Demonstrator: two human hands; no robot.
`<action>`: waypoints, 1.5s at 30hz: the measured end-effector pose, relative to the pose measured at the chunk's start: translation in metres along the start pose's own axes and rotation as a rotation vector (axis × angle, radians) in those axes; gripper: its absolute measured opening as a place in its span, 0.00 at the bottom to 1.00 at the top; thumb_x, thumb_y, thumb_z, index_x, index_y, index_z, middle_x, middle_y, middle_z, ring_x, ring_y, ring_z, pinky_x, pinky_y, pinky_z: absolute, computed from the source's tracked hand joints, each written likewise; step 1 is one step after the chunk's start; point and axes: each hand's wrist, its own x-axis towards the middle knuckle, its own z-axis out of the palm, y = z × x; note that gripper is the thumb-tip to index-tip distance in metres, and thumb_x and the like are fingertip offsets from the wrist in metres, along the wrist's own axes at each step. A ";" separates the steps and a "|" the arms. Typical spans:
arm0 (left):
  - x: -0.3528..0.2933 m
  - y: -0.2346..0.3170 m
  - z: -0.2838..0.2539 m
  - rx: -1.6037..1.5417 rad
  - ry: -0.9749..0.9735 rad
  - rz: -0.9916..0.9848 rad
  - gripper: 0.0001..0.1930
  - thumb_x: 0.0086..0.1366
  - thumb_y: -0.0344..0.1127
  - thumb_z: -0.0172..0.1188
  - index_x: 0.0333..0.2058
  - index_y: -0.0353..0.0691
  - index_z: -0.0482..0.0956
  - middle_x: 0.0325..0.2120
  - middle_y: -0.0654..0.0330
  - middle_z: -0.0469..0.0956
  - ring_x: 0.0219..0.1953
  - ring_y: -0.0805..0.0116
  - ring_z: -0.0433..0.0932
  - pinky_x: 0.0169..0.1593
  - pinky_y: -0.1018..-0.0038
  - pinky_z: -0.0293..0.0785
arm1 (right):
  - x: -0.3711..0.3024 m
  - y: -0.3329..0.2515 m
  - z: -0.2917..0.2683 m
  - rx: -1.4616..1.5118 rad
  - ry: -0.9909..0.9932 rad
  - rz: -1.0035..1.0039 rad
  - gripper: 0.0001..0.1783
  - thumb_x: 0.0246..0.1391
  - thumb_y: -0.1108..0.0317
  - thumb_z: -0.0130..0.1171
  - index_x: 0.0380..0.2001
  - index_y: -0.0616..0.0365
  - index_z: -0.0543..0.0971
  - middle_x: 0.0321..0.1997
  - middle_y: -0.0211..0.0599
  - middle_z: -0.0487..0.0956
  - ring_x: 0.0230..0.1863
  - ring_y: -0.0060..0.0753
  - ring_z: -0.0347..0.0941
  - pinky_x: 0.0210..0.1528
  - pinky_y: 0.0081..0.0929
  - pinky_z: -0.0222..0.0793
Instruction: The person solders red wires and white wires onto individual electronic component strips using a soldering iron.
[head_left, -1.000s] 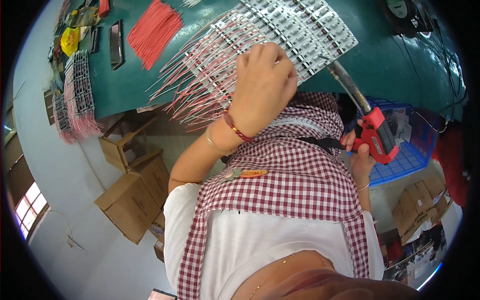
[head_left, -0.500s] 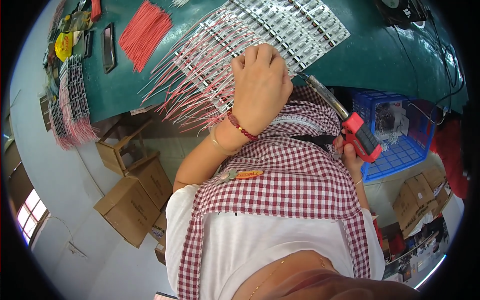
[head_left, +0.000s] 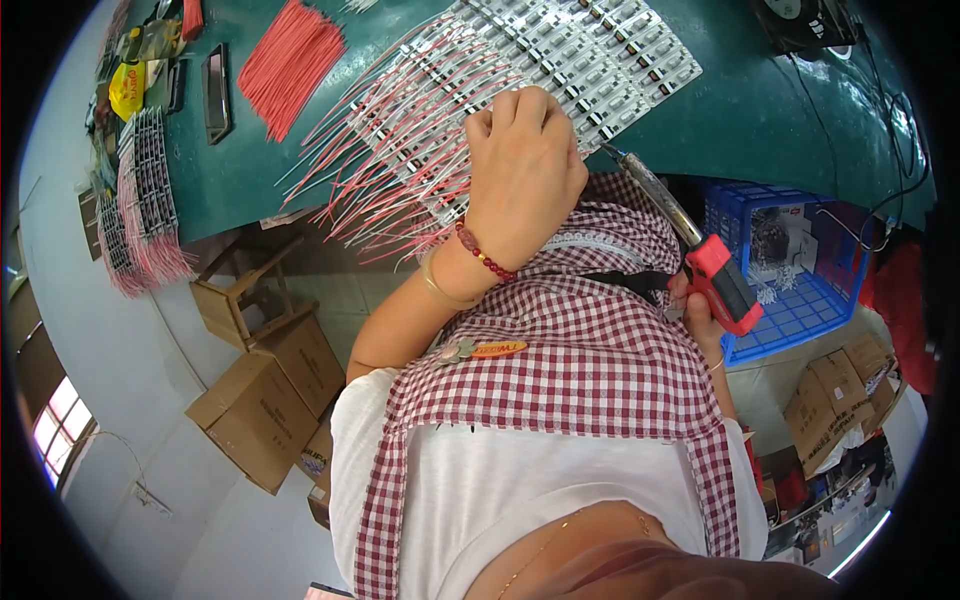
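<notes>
My left hand (head_left: 525, 165) rests over a panel of small circuit boards (head_left: 640, 65), its fingers curled down. The fingertips are hidden under the hand, so what they pinch cannot be seen. Thin red and white wires (head_left: 375, 185) lie across the panel's left part, their loose ends hanging over the table's near edge. In my right hand (head_left: 702, 315) is a soldering iron (head_left: 725, 285) with a red and black handle, the fingers closed round it. Its metal tip points up and left, close to the panel's near right edge beside my left hand.
On the green table (head_left: 740, 130) lie a bundle of red wires (head_left: 290, 70) and a phone (head_left: 216, 95). More wired panels (head_left: 150, 190) hang over the left edge. A blue crate (head_left: 800, 325) stands below at right, cardboard boxes (head_left: 255, 420) at left. A black device (head_left: 805, 25) trails cables.
The soldering iron has shifted very slightly, its tip a little to the right and its handle a little lower. My left hand and the panel have hardly moved.
</notes>
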 end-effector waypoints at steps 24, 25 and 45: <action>-0.029 0.006 -0.033 0.204 -0.125 0.086 0.18 0.51 0.42 0.68 0.38 0.43 0.73 0.32 0.57 0.68 0.40 0.58 0.68 0.46 0.60 0.60 | 0.161 -0.092 0.057 1.185 -0.054 0.203 0.18 0.63 0.59 0.55 0.50 0.59 0.73 0.66 0.47 0.65 0.71 0.44 0.55 0.64 0.62 0.62; -0.032 0.004 -0.036 0.204 -0.111 0.105 0.18 0.51 0.42 0.68 0.38 0.43 0.73 0.32 0.57 0.68 0.40 0.58 0.68 0.46 0.60 0.60 | 0.156 -0.094 0.057 1.210 -0.065 0.214 0.17 0.63 0.60 0.55 0.49 0.60 0.74 0.66 0.48 0.65 0.71 0.46 0.55 0.65 0.61 0.62; 0.150 -0.113 -0.007 0.319 0.244 0.174 0.11 0.53 0.36 0.67 0.33 0.41 0.77 0.33 0.58 0.73 0.41 0.57 0.72 0.42 0.63 0.67 | 0.135 -0.119 0.049 1.309 -0.050 0.124 0.18 0.63 0.54 0.53 0.47 0.56 0.71 0.63 0.52 0.68 0.67 0.48 0.61 0.65 0.64 0.60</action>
